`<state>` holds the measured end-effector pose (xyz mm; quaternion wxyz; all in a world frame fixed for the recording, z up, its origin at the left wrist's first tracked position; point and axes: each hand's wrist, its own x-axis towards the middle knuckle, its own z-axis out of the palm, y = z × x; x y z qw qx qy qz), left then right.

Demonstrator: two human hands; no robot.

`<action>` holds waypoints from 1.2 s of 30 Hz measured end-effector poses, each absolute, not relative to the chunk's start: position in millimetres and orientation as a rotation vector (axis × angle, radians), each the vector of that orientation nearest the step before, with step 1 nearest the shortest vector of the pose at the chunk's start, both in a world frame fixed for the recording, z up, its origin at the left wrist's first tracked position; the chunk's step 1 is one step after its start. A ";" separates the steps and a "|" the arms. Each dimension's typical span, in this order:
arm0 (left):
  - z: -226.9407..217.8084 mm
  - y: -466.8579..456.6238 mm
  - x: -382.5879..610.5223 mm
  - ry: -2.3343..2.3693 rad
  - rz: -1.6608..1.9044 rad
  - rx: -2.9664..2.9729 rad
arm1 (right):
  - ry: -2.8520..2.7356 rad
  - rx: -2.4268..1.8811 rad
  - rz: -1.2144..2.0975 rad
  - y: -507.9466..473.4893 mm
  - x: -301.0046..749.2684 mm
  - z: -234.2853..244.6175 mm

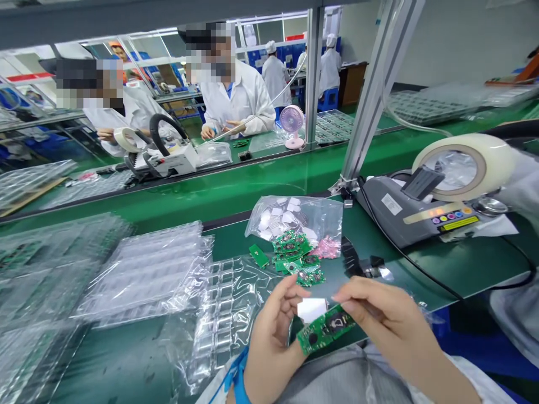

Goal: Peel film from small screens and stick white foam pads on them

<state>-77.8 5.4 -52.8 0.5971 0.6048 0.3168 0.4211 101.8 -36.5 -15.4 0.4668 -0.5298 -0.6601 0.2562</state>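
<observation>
In both hands (273, 342) (396, 317), curled fingers (361, 287) grip a flat, oblong green circuit board (324, 332).

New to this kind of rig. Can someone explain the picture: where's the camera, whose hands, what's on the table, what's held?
There's no robot here: a person works bare-handed. The one picture comes from a camera on that person's head, looking forward and down.

The left hand holds a green circuit board; the right hand's fingertips are at its other end. A white piece sits beside the board; I can't tell whether they're joined.

On the green table lie a pile of boards, a clear bag with more white pieces, and clear plastic trays. At right stands a grey machine with a tape roll. People in white coats work beyond.
</observation>
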 end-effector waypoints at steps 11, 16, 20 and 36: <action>-38.8 -8.1 -56.1 0.769 0.929 1.489 | -1.551 -1.370 0.162 -49.9 105.2 -33.9; -35.6 -11.1 -54.7 0.747 0.920 1.487 | -1.784 -1.228 0.186 -61.5 120.7 -31.5; -36.4 -12.9 -53.9 0.759 0.920 1.596 | -1.857 -1.239 0.168 -66.5 127.4 -26.2; -33.0 -11.4 -51.3 0.740 0.948 1.633 | -1.859 -1.229 0.016 -59.5 117.7 -6.6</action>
